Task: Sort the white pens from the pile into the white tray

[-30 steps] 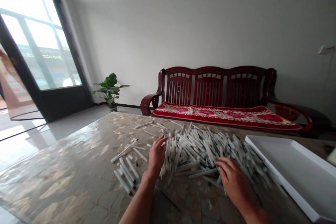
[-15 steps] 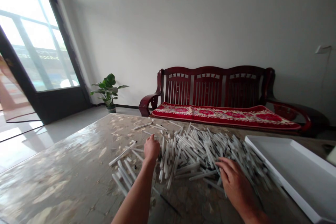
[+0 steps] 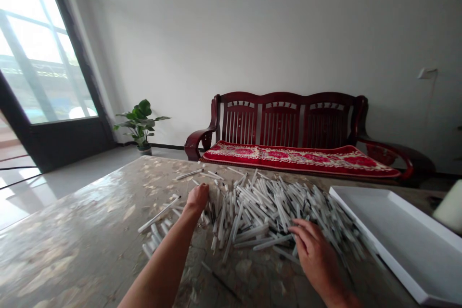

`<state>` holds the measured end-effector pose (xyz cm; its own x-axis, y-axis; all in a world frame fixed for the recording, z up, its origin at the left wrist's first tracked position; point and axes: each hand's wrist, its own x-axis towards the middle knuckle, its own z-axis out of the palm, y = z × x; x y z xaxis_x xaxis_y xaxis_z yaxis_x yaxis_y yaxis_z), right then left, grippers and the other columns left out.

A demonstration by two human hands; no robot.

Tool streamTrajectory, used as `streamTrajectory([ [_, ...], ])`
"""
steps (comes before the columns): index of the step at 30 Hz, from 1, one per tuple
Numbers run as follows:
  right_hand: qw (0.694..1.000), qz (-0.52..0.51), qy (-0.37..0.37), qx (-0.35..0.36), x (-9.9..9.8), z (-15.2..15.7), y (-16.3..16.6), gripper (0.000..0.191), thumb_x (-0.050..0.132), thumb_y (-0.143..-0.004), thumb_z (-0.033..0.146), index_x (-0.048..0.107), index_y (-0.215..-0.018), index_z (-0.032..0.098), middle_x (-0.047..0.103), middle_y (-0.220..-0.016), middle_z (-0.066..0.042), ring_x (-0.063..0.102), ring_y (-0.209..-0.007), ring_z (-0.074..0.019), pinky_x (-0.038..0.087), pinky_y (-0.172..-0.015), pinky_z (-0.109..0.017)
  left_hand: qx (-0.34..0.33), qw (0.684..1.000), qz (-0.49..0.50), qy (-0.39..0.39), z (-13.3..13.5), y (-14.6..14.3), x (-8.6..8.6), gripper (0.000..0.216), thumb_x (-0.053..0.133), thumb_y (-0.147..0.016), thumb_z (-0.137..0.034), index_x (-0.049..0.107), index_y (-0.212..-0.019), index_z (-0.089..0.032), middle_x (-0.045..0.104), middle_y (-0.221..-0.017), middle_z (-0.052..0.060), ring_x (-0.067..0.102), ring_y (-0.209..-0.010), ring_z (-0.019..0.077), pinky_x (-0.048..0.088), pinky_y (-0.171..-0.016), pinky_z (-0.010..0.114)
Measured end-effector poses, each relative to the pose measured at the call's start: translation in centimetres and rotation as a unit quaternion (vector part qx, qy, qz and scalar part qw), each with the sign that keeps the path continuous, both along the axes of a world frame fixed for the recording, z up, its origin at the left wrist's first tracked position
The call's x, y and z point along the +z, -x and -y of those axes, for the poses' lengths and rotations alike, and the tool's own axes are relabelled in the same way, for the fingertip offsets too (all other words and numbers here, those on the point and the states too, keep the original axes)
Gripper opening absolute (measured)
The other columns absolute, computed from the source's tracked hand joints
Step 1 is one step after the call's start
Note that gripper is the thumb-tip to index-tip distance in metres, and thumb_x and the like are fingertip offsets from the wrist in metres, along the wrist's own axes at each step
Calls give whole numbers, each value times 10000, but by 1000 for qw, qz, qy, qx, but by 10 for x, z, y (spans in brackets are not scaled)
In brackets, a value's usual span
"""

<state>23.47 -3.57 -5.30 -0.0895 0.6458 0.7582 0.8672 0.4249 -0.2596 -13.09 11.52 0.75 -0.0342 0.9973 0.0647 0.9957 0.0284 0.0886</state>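
A loose heap of whitish, translucent pen barrels (image 3: 258, 202), some with dark tips or dark cores, lies on the table. At the heap's left edge is my left hand (image 3: 198, 197), its fingers curled down and closed. What they hold, if anything, is hidden behind the hand. My right hand (image 3: 314, 248) rests at the heap's near right side, fingers stretched out and touching the barrels, thumb apart. Several more barrels (image 3: 155, 238) lie left of my left forearm, partly covered by it. A thin dark stick (image 3: 220, 280) lies nearer me, between my arms.
The patterned table top (image 3: 94, 236) extends to the left. To the right of the heap is a shallow white tray (image 3: 407, 236), with a pale cylinder (image 3: 449, 209) beyond it. A dark red wooden bench (image 3: 279, 122) stands behind the table, and a potted plant (image 3: 140, 122) beside it.
The view has turned slightly right, so everything appears farther left. My left forearm has swung left over some loose barrels. My right hand stays at the heap.
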Motion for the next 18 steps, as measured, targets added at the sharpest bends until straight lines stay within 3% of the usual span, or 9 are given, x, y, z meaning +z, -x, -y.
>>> streamTrajectory([
  [10,1000,-21,13,10,2,2,6,264,476,-921,160,721,-963,251,713,-1076,-74,677,-1022,-229,556,-901,-373,-87,996,-4,-17,18,-4,0,330,431,-888,5,651,-1027,-199,674,-1150,130,627,-1147,235,504,-925,335],
  [14,999,-25,12,20,4,4,9,266,477,-919,147,720,-959,246,713,-1068,-72,675,-1015,-224,553,-911,-376,-117,992,33,-36,32,-23,-4,225,498,-887,-47,634,-981,-200,688,-1052,107,653,-1032,225,499,-880,320],
  [18,999,-38,-7,20,7,4,10,260,475,-936,159,715,-992,241,716,-1076,-72,676,-1023,-219,550,-915,-366,-141,981,90,-94,48,-54,8,200,429,-972,-174,614,-1034,-217,684,-1051,86,644,-1023,208,478,-879,308],
])
